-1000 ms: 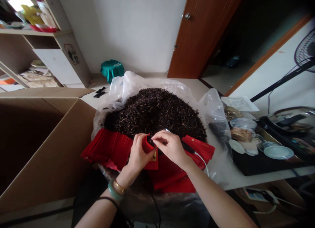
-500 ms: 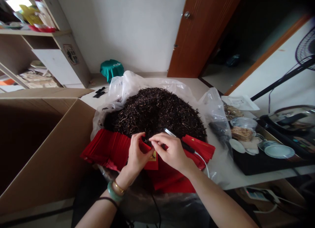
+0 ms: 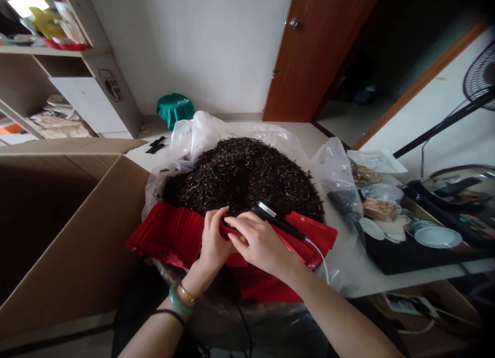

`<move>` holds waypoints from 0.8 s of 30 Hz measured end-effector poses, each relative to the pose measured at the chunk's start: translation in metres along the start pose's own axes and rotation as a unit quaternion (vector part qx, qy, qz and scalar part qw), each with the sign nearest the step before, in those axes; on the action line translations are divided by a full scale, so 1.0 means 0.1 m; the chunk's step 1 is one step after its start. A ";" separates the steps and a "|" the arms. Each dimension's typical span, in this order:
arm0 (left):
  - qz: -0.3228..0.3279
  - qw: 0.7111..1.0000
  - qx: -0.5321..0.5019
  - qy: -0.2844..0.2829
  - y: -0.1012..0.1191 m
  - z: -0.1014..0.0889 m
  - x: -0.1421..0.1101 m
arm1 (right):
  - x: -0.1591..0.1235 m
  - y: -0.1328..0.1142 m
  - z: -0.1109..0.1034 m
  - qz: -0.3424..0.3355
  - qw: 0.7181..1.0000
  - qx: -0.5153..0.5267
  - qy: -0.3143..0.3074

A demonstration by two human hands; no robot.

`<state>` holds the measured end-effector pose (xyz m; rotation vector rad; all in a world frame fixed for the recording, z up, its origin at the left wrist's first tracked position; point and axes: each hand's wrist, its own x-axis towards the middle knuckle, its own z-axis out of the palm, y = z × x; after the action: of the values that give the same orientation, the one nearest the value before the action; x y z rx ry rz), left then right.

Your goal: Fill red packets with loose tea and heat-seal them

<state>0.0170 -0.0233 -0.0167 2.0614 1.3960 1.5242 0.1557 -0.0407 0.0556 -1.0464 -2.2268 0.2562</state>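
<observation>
A red packet [image 3: 236,260] with a bit of gold print is held upright in my left hand [image 3: 215,242], thumb and fingers curved around its upper part. My right hand [image 3: 261,239] closes over the mouth of the same packet, index finger and thumb at its top edge; the fingertips are partly hidden. Just beyond the hands rises a large heap of dark loose tea leaves [image 3: 251,172]. A row of red packets [image 3: 170,234] stands on the left. More red packets [image 3: 315,231] lie to the right, under a slim black device [image 3: 284,224] with a white cable.
Clear plastic sheeting [image 3: 204,128] surrounds the heap on the table. An open cardboard box [image 3: 93,244] stands at the left. Dishes [image 3: 439,237] and a black tray [image 3: 390,260] sit at the right. A green-covered bin [image 3: 176,110] is by the wall.
My right hand has shifted slightly left and down, onto the packet's mouth, and its pinch has loosened a little. More of the black device shows. My left hand has hardly moved.
</observation>
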 end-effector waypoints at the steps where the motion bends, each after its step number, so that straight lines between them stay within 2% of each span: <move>1: -0.002 1.000 0.001 0.000 0.00 0.00 0.00 | 0.00 0.01 -0.01 0.002 1.000 0.002 -0.001; 10: -0.017 0.999 -0.004 -0.035 0.00 0.02 0.00 | 0.01 0.06 -0.02 0.007 1.000 0.021 0.021; 17: -0.019 0.999 -0.002 -0.037 -0.01 0.01 -0.01 | 0.01 0.05 -0.02 0.015 0.997 0.061 0.036; 24: -0.019 0.999 0.005 -0.049 0.00 0.01 0.00 | 0.01 0.09 -0.05 0.043 0.998 0.022 0.029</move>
<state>0.0175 -0.0233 -0.0174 2.0718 1.4012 1.3855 0.1637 -0.0347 0.0556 -1.1130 -2.1181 0.3083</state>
